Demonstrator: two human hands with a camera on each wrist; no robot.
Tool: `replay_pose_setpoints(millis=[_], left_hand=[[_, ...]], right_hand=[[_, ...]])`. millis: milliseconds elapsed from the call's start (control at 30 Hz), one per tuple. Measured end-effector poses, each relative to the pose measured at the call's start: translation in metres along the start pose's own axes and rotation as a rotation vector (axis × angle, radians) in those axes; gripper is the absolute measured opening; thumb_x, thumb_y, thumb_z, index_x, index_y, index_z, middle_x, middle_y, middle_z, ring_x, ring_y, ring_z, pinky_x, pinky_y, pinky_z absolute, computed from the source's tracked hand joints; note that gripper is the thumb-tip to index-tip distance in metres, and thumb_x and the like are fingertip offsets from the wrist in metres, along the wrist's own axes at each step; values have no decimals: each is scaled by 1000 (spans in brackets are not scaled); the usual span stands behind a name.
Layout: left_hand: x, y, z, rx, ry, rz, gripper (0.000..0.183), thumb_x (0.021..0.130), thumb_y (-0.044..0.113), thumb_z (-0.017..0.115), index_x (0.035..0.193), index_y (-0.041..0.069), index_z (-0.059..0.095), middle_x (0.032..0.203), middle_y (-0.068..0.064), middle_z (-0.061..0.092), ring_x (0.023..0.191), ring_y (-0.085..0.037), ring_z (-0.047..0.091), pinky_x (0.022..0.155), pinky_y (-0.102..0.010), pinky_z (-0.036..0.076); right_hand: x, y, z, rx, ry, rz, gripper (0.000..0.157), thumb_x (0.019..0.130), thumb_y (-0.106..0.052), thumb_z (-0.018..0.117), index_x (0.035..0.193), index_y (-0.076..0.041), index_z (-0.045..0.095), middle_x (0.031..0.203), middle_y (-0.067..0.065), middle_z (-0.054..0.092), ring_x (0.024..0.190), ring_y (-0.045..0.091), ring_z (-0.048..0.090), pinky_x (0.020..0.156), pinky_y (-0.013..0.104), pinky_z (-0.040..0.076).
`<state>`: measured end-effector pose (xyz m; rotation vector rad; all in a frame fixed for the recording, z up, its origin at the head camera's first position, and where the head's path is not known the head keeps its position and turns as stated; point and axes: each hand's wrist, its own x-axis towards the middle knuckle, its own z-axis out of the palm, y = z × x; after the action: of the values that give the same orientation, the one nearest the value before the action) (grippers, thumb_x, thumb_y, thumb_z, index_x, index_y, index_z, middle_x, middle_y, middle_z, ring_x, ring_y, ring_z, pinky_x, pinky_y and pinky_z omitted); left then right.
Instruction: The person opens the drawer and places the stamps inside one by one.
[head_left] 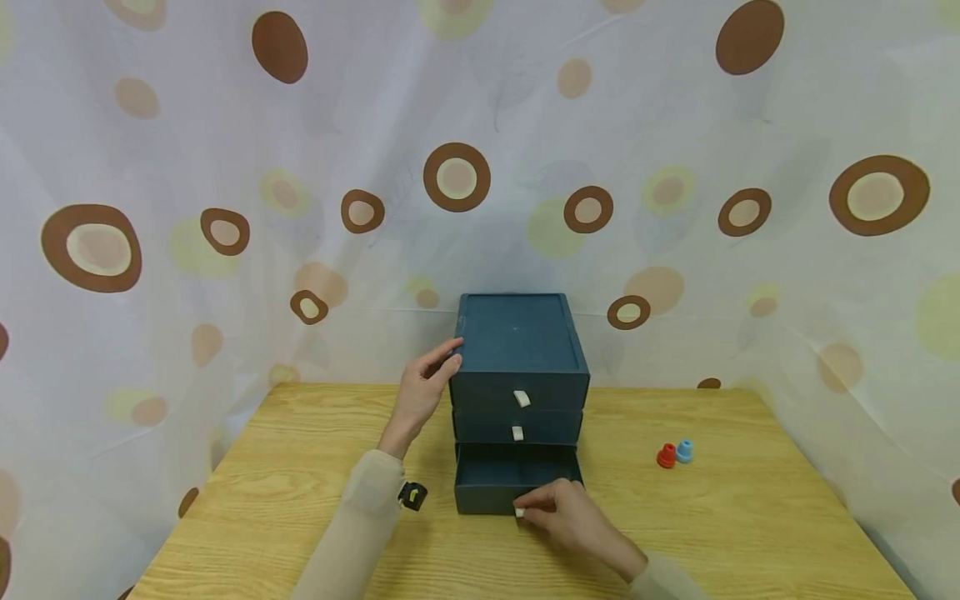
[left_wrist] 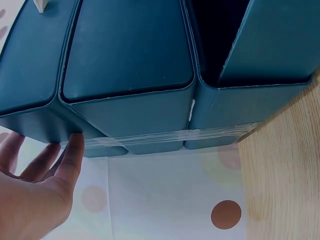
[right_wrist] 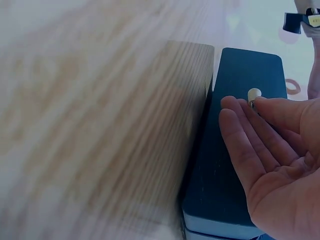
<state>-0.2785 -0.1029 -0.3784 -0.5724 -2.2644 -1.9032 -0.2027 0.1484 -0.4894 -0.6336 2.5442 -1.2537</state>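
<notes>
A dark blue drawer cabinet [head_left: 517, 333] with three stacked drawers stands on the table. Its bottom drawer [head_left: 483, 500] is pulled out, and the dark interior shows. My right hand [head_left: 566, 518] pinches the small white pull tab [right_wrist: 254, 93] on that drawer's front between thumb and fingers. Against the upper left side of the cabinet rests my left hand [head_left: 418, 398]; in the left wrist view its extended fingertips [left_wrist: 75, 145] touch the side wall. The top drawer [head_left: 480, 392] and middle drawer [head_left: 480, 427] are closed, each with a white tab.
On the wooden table [head_left: 720, 525], right of the cabinet, stand a small red stepped piece [head_left: 667, 456] and a light blue one [head_left: 684, 452]. Clear tape [left_wrist: 165, 137] runs along the cabinet's side. A patterned curtain [head_left: 675, 125] hangs behind.
</notes>
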Motion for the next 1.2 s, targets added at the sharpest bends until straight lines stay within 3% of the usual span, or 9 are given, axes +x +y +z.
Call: replay_pose_setpoints(millis=[333,700,967,1200], left_hand=[[0,-1,0,-7,6,2,43,102,21,55,143,8,51,152,-11,44,134,-29,47,108,-46,41],[-2,-2,4,-33,28,44,43,102,19,55,142,5,51,152,-14,44,134,-31,47,109,-47,40],[-2,-3,5,-39,58,42,41,101,18,56,140,5,54,148,-12,48,130,-29,51,104,-37,44],[-1,-3,6,-46,58,48,41,101,17,56,140,5,54,148,-12,48,130,-30,50,105,-41,43]], right_hand=[[-9,-3,7,-1,5,4,17,89,-12,71,104,-9,78,102,3,76,88,10,69,70,23,56],[-18,-5,10,10,-12,-10,15,89,-12,71,102,-10,78,101,1,76,89,7,69,74,28,58],[-19,-7,12,23,-25,-9,16,90,-12,70,104,-10,77,101,1,75,88,6,69,75,29,58],[-20,-9,7,16,-32,12,15,91,-10,69,103,-9,77,99,1,75,82,5,66,73,28,58]])
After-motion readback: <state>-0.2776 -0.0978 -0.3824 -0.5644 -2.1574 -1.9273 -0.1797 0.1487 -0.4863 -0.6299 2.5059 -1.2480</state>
